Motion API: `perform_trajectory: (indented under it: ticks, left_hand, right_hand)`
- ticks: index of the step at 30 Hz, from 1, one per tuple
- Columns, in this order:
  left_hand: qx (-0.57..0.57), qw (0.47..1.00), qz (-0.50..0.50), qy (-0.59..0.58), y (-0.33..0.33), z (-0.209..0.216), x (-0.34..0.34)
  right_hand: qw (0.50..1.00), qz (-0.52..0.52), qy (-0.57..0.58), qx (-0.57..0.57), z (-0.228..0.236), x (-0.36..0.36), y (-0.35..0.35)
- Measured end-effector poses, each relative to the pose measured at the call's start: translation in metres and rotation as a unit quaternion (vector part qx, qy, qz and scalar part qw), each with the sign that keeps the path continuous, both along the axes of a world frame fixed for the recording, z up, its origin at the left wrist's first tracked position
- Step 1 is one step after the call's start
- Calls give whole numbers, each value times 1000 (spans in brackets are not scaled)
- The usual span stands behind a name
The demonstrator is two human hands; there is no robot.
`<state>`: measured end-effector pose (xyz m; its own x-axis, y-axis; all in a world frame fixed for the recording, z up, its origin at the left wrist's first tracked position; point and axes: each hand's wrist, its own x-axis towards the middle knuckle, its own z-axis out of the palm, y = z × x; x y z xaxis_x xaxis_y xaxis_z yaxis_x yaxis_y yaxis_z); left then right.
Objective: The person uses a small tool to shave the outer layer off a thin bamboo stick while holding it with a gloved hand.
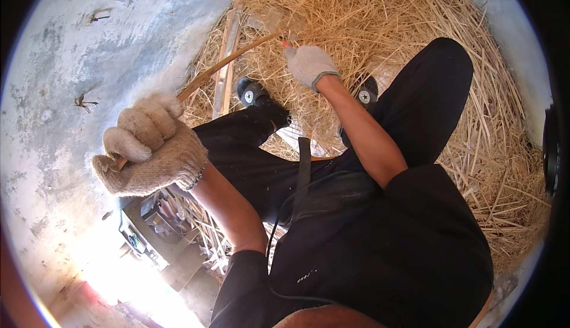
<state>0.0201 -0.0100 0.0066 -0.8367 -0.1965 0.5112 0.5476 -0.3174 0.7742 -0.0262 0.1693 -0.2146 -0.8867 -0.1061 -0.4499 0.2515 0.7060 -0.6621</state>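
Observation:
My left hand (151, 141), in a knitted work glove, is closed around one end of a long, thin bamboo strip (231, 58). From that fist the strip slants up and away to the right, its far end close to my right hand (310, 65). A paler glove with a green cuff covers that hand, and its fingers are curled shut. A small orange-red bit (285, 44) shows at its fingertips beside the strip's end; the rest of what it grips is hidden.
Straw-like shavings (415, 7) cover the floor ahead and to the right. A wooden plank (227, 60) lies beside my shoe (250, 92). A weathered pale wall (77, 60) rises at the left. Below my left arm stands a box-like thing with tools (139, 242), near bright light.

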Motion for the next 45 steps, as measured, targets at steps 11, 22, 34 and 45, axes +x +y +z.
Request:
perform_trajectory:
  ticks: [11,22,34,45]
  left_hand:
    - [28,989,147,-4,8,-2,9]
    - [27,997,66,10,14,-2,4]
    - [-24,994,108,21,58,5,2]
    - [35,999,-8,21,15,0,1]
  right_hand:
    - [979,9,134,-150,76,47,-45]
    - [973,-64,162,-150,49,40,-47]
    - [991,-135,3,-9,-99,16,-15]
    - [994,-67,87,10,-87,-3,-33]
